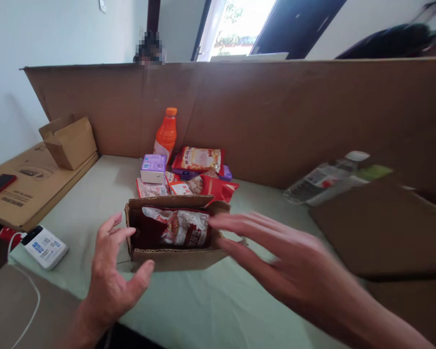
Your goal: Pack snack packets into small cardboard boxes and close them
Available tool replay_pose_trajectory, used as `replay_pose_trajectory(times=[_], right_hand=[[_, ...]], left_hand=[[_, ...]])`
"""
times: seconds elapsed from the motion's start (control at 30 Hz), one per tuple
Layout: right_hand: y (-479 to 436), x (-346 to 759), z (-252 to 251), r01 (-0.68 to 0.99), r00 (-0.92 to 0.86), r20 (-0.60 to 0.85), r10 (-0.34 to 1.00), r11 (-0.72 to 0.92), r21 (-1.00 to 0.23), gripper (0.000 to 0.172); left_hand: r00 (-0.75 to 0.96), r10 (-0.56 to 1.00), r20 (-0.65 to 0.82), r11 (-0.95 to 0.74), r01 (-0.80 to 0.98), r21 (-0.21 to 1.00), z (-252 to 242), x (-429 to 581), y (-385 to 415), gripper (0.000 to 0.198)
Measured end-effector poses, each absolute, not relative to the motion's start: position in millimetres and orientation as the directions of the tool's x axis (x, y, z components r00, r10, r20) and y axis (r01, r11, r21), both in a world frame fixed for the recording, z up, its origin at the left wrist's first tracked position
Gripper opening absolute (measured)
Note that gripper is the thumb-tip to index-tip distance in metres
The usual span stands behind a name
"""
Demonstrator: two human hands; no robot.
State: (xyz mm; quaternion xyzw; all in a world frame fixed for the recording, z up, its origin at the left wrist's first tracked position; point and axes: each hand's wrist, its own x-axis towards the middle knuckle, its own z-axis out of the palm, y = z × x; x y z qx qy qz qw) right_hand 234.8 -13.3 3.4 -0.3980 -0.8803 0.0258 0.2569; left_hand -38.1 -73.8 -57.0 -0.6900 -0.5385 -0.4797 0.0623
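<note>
In front of me an open cardboard box [178, 261] stands on the pale green cloth. Inside it lies a red and white snack packet [189, 227]. My left hand [114, 271] is at the box's left end, thumb and fingers spread, with nothing between them. At the right end is my right hand [276, 252], its fingers stretched out and somewhat blurred. Its fingertips overlap the box's right edge, and I cannot tell whether they touch the box or the packet.
Behind the box are red snack packets [199, 159], a purple-and-white carton [153, 168] and an orange bottle [167, 131]. A clear plastic bottle [319, 182] lies at right near folded cardboard [381, 232]. A white cabled device [45, 247] and small carton [74, 143] sit left. A cardboard wall [257, 111] spans the back.
</note>
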Motion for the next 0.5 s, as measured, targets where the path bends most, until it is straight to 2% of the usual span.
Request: replay_pose_trajectory(times=[0.03,0.1,0.17,0.23,0.3,0.4,0.5], right_hand=[[7,212,13,0.657,-0.63,0.36,0.688,0.72,-0.225,0.025],[39,172,23,0.689,-0.698,0.129,0.705,0.709,-0.151,0.022],[56,145,21,0.718,-0.696,-0.07,0.715,0.692,-0.074,0.028],[63,132,15,0.704,-0.703,-0.195,0.684,0.707,-0.057,0.037],[64,126,8,0.682,-0.721,-0.273,0.637,0.722,-0.116,0.036],[64,122,4,0.703,-0.702,-0.32,0.636,0.691,-0.169,0.024],[69,119,9,0.68,-0.723,-0.349,0.597,0.704,-0.206,0.032]], left_hand=[[-0.029,0.683,0.729,-0.412,0.81,0.418,-62,-37,-70,0.036],[-0.03,0.667,0.744,-0.423,0.807,0.412,-70,-34,-65,0.028],[-0.026,0.652,0.758,-0.456,0.785,0.42,-74,-32,-62,0.021],[-0.001,0.653,0.757,-0.493,0.758,0.427,-73,-32,-60,0.02],[0.017,0.662,0.749,-0.507,0.746,0.432,-71,-34,-59,0.018],[0.028,0.664,0.748,-0.51,0.748,0.425,-71,-38,-58,0.014],[0.024,0.666,0.745,-0.502,0.754,0.424,-75,-39,-58,0.012]])
